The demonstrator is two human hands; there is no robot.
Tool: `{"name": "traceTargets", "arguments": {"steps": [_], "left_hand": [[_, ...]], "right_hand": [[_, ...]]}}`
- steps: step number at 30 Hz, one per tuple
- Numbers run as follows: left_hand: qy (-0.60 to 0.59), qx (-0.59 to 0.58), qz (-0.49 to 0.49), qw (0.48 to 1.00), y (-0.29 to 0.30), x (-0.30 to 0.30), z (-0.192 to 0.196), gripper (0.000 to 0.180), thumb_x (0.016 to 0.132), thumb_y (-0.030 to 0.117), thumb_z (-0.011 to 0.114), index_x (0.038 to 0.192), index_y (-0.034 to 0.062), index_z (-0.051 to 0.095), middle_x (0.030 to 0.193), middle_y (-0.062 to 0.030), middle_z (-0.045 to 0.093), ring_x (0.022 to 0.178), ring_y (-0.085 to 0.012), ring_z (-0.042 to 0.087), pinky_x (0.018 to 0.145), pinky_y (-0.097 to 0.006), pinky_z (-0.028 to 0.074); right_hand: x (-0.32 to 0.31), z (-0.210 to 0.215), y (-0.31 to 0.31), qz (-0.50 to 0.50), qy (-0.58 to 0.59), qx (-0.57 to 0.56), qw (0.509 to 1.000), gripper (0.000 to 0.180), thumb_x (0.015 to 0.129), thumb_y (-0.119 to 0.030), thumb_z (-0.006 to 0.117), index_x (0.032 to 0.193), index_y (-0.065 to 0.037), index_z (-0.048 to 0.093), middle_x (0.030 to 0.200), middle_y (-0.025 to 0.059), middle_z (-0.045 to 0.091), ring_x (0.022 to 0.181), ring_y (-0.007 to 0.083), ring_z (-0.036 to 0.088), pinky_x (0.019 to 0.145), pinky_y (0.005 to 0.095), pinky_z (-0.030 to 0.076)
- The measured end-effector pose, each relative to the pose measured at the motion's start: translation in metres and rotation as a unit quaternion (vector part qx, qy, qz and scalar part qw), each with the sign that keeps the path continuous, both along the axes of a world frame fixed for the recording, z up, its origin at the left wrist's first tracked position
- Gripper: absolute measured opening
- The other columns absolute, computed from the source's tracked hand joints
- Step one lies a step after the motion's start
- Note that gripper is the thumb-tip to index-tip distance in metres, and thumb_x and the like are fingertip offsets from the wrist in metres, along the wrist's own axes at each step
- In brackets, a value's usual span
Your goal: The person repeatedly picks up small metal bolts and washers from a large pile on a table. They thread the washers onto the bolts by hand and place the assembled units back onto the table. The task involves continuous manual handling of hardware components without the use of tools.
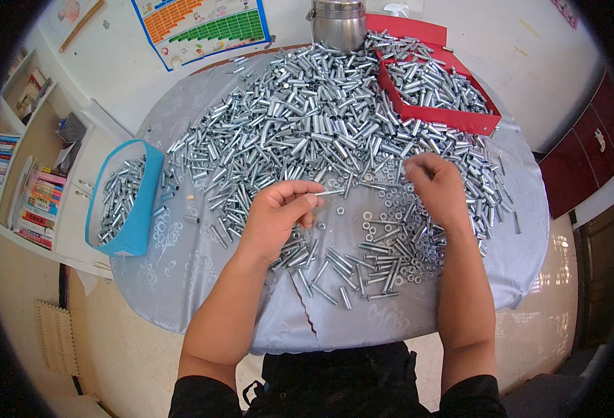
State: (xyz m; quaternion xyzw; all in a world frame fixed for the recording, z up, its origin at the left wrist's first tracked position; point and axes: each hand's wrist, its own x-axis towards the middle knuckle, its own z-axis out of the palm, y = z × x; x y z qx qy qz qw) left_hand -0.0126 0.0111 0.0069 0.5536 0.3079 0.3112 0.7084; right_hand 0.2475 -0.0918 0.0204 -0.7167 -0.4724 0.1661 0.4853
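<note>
My left hand (282, 214) pinches a thin silver bolt (332, 192) between thumb and forefinger, its shank pointing right. My right hand (435, 187) is apart from it, fingers curled together above the right side of the pile; whatever is between the fingertips is hidden. Under and in front of the right hand lie loose nuts and washers (413, 268). Several loose bolts (340, 268) are scattered between my forearms. Beyond both hands spreads a big heap of silver bolts and sleeves (307, 111).
A blue bin (155, 182) with metal parts stands at the left of the round table with its grey cloth (174, 292). At the back right is a red box (453, 120) of bolts; a steel canister (339, 26) is behind the heap. A bookshelf (59, 198) stands left.
</note>
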Motion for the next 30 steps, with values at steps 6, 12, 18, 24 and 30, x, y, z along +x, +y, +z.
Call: {"name": "traceTargets", "arguments": {"steps": [6,12,18,24,30], "left_hand": [[0.005,-0.005,-0.014,1.0,-0.001,0.0,-0.001,0.021,0.087,0.006,0.062,0.106,-0.0008,0.066,0.088,-0.0085,0.068,0.064,-0.0094,0.057,0.062,-0.023,0.048],[0.013,-0.004,-0.019,1.0,-0.002,0.003,-0.001,0.02,0.088,0.005,0.06,0.106,-0.001,0.066,0.088,-0.0084,0.068,0.064,-0.0094,0.057,0.061,-0.024,0.048],[0.021,-0.008,-0.022,1.0,-0.005,0.005,-0.005,0.021,0.089,0.008,0.061,0.109,0.0,0.064,0.093,-0.0095,0.069,0.064,-0.0099,0.059,0.06,-0.024,0.049],[-0.003,-0.028,-0.033,0.999,-0.008,0.009,-0.004,0.021,0.091,0.009,0.06,0.109,0.0005,0.064,0.093,-0.0084,0.069,0.064,-0.0091,0.059,0.061,-0.023,0.049],[-0.003,-0.032,-0.03,0.999,-0.008,0.009,-0.005,0.02,0.091,0.008,0.06,0.109,0.0002,0.065,0.092,-0.0085,0.069,0.064,-0.0092,0.058,0.061,-0.023,0.049]], "right_hand": [[0.02,0.006,-0.024,0.23,-0.225,-0.137,0.937,0.017,0.071,-0.006,0.068,0.087,-0.008,0.071,0.091,0.0105,0.065,0.092,0.0308,0.06,0.083,0.0388,0.048],[0.022,0.002,-0.024,0.216,-0.271,-0.148,0.926,0.013,0.072,-0.008,0.069,0.086,-0.008,0.067,0.091,0.0117,0.063,0.093,0.0305,0.06,0.082,0.0397,0.048],[-0.007,0.012,-0.013,0.134,-0.165,-0.081,0.974,0.013,0.082,-0.01,0.066,0.089,-0.001,0.061,0.086,0.0131,0.063,0.082,0.0297,0.062,0.073,0.0373,0.048],[-0.027,0.007,-0.006,0.195,-0.003,-0.007,0.981,0.016,0.083,-0.004,0.066,0.098,-0.001,0.064,0.085,0.009,0.063,0.076,0.0183,0.06,0.07,0.0303,0.048],[-0.037,0.009,-0.004,0.197,-0.024,0.015,0.98,0.016,0.082,-0.002,0.067,0.098,-0.001,0.065,0.088,0.0103,0.064,0.077,0.0206,0.061,0.069,0.0312,0.049]]}}
